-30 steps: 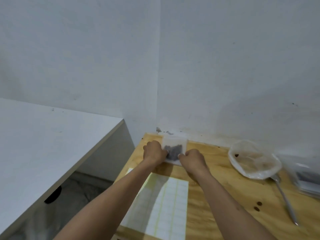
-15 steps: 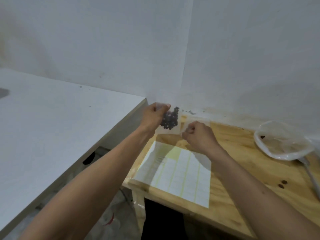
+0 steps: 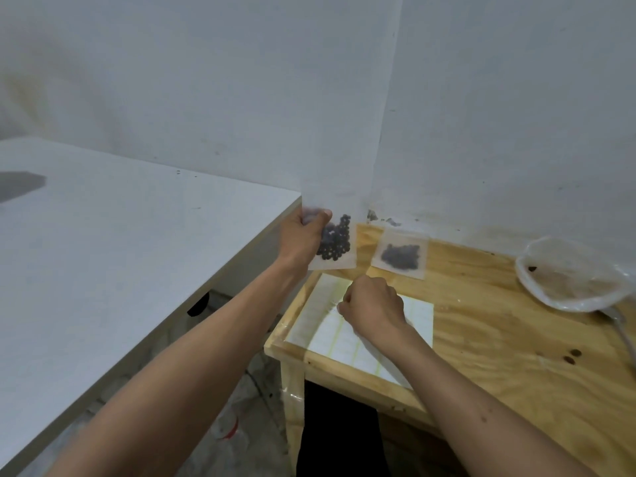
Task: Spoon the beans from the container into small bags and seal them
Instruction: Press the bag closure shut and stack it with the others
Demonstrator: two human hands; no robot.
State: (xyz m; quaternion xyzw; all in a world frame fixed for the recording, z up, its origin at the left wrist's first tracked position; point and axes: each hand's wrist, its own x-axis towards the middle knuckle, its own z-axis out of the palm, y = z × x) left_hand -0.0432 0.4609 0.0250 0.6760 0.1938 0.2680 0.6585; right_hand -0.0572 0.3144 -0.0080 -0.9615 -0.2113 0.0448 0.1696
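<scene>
My left hand [image 3: 303, 237] holds up a small clear bag of dark beans [image 3: 335, 242] by its upper left edge, above the wooden table's far left corner. My right hand [image 3: 373, 304] hovers over a white label sheet [image 3: 318, 304] with its fingers curled; nothing shows in them. A second small bag of beans [image 3: 401, 258] lies flat on the wood near the wall. The clear plastic container [image 3: 537, 266] sits at the far right, and a metal spoon [image 3: 621, 327] lies beside it.
The wooden table [image 3: 499, 339] stands in the room's corner against white walls. A higher white table [image 3: 103, 263] stands to the left, across a narrow gap. Two loose beans [image 3: 572, 356] lie on the wood at the right.
My left hand lifted the bag of beans off the table and out to the left. My right hand let go of the bag and dropped over the label sheet. The view shifted left and down.
</scene>
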